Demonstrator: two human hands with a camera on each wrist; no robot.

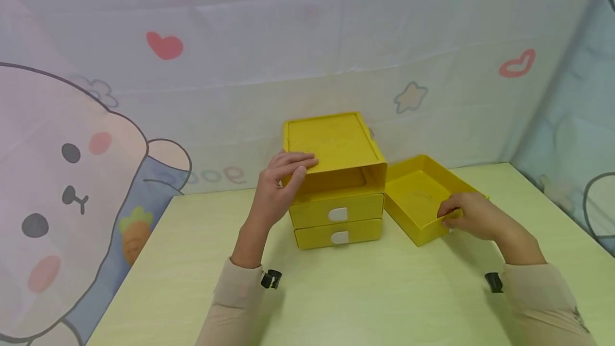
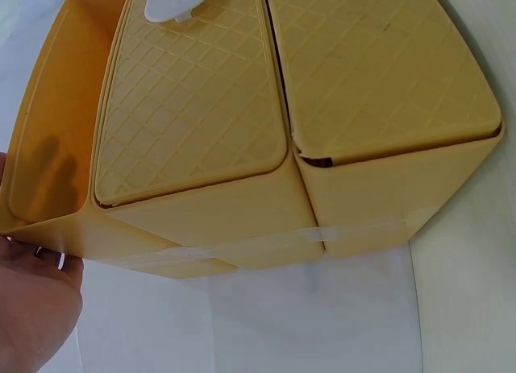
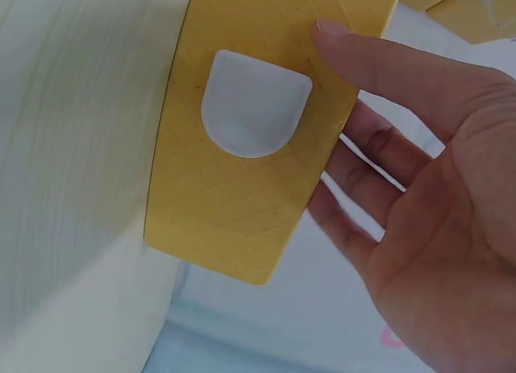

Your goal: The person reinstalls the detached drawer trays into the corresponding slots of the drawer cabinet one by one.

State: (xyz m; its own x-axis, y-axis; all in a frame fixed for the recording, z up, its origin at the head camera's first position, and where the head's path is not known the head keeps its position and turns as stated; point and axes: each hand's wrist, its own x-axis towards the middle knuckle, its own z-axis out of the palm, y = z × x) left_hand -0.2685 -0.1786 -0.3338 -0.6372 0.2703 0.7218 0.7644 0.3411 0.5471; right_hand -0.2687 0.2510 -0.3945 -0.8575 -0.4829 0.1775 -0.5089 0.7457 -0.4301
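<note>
A yellow drawer cabinet (image 1: pixel 331 143) stands on the table, its top bay open at the front and two closed drawers (image 1: pixel 337 211) with white pulls below. My left hand (image 1: pixel 276 188) rests on its upper left front corner, fingers lying over the top; in the left wrist view only part of that hand (image 2: pixel 36 304) shows. To the right of the cabinet sits a pulled-out yellow drawer (image 1: pixel 415 196), with nothing seen inside. My right hand (image 1: pixel 475 215) pinches its front wall, thumb on the outer face near the white pull (image 3: pixel 255 105) and fingers over the rim.
The light wooden table (image 1: pixel 365 298) reaches to a pale cloth backdrop (image 1: pixel 269 31) with printed hearts and a large cartoon animal at left. Clear tape (image 2: pixel 314 234) runs along the cabinet's side.
</note>
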